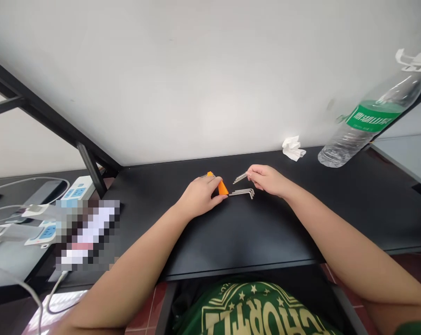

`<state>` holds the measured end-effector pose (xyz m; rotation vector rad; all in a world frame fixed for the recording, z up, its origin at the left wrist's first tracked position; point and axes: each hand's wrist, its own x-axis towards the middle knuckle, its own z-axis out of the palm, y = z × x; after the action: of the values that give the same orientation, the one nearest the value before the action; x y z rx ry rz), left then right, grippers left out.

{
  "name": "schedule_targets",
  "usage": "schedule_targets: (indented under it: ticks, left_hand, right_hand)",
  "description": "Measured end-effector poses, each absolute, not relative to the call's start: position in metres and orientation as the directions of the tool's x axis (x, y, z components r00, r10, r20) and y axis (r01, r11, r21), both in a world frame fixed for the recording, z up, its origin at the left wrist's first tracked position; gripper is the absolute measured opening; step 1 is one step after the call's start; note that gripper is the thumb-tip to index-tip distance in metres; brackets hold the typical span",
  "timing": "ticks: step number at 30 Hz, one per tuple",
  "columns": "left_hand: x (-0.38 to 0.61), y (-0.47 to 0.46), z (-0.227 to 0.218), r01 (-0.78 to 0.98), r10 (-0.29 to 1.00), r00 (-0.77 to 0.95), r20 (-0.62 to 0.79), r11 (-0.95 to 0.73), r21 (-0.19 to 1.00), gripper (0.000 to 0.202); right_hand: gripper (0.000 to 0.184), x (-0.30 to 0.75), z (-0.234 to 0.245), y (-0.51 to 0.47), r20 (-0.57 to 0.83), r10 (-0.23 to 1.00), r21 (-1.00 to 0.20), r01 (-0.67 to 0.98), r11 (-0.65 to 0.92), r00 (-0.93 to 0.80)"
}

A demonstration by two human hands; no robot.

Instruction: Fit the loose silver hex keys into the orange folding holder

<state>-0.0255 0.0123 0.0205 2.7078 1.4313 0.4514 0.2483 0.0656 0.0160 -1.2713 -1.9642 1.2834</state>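
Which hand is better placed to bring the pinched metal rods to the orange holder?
Probably the right hand: it holds the pinched metal rods, near the orange holder. The left hand is on the holder, so it seems better suited to steadying it.

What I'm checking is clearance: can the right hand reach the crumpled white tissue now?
Probably yes: the right hand is near the crumpled white tissue with nothing visible between them, though it holds thin silvery metal rods.

Toward half past two, the bottle [343,146] wears a green label [373,116] whose white Chinese characters seem to read 鼎湖山泉. Toward five o'clock, the green shirt [259,309] bears stars and large cream capitals, the whole word unclear.
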Motion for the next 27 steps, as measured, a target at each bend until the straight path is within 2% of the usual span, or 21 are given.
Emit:
schedule_targets:
  ticks: [3,6,12,18,21,24,27]
  left_hand:
    - [-0.026,0.013,0.020,0.818,0.843,0.495,0.210,-0.534,0.213,0.032]
    - [-0.025,0.013,0.018,0.812,0.850,0.489,0.194,-0.525,0.256,0.034]
    - [-0.026,0.015,0.014,0.813,0.850,0.507,0.146,-0.527,0.248,0.036]
    - [-0.025,0.014,0.015,0.817,0.854,0.503,0.134,-0.520,0.249,0.035]
    - [-0.025,0.014,0.016,0.816,0.855,0.503,0.126,-0.518,0.257,0.035]
    - [-0.025,0.015,0.016,0.814,0.856,0.504,0.119,-0.516,0.267,0.036]
    - [-0.024,0.015,0.014,0.805,0.854,0.506,0.124,-0.519,0.289,0.036]
  right_hand:
    - [0.031,0.255,0.009,0.079,-0.178,0.913,-0.762,0.639,0.108,-0.367]
    - [0.030,0.258,0.011,0.082,-0.227,0.912,-0.608,0.781,0.142,-0.342]
    - [0.039,0.262,0.028,0.075,-0.287,0.862,-0.378,0.877,0.298,-0.417]
    - [0.038,0.270,0.031,0.076,-0.343,0.864,-0.307,0.913,0.268,-0.369]
    - [0.031,0.270,0.025,0.078,-0.250,0.901,-0.278,0.918,0.284,-0.354]
    - [0.024,0.269,0.018,0.078,-0.108,0.906,-0.323,0.877,0.356,-0.408]
    - [0.023,0.267,0.015,0.078,-0.090,0.859,-0.352,0.823,0.445,-0.503]
